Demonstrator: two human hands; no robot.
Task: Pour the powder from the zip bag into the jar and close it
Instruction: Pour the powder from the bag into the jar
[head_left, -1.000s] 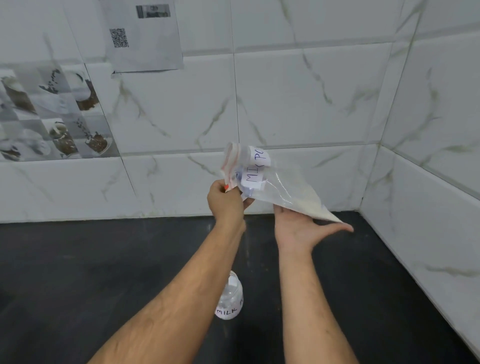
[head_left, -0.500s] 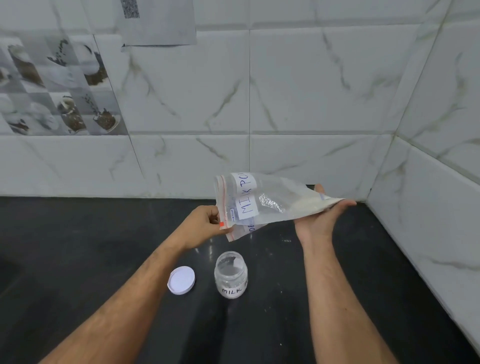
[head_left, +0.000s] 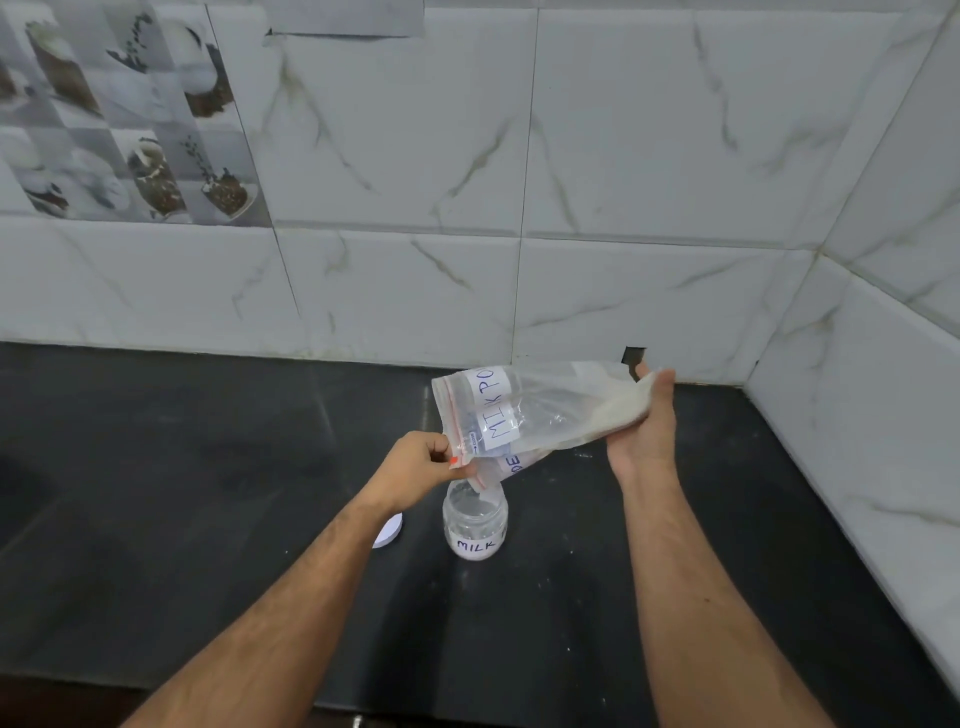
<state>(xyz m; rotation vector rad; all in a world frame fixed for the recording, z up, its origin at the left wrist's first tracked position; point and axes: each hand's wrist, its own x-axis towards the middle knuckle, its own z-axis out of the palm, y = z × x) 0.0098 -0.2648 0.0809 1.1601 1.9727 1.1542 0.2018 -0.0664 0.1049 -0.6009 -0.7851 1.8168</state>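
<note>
A clear zip bag (head_left: 540, 410) with a handwritten white label lies nearly level in the air above the counter. White powder sits in its right end. My left hand (head_left: 421, 467) pinches the bag's red zip edge, and that open corner hangs just over the mouth of a small clear jar (head_left: 475, 519). My right hand (head_left: 644, 426) cups the bag's powder-filled bottom end from below. The jar stands upright and uncapped on the black counter (head_left: 208, 493), with a "MILK" label. Its white lid (head_left: 388, 530) lies flat left of it, half hidden by my left forearm.
White marble-look tiled walls (head_left: 623, 182) close the back and the right side, meeting in a corner at the far right. A paper sheet (head_left: 343, 18) is stuck high on the back wall. Specks of powder dot the counter near the jar.
Both hands have lowered the bag from chest height down toward the jar. The bag's zip corner now hangs right over the jar mouth, and the view has tilted downward.
</note>
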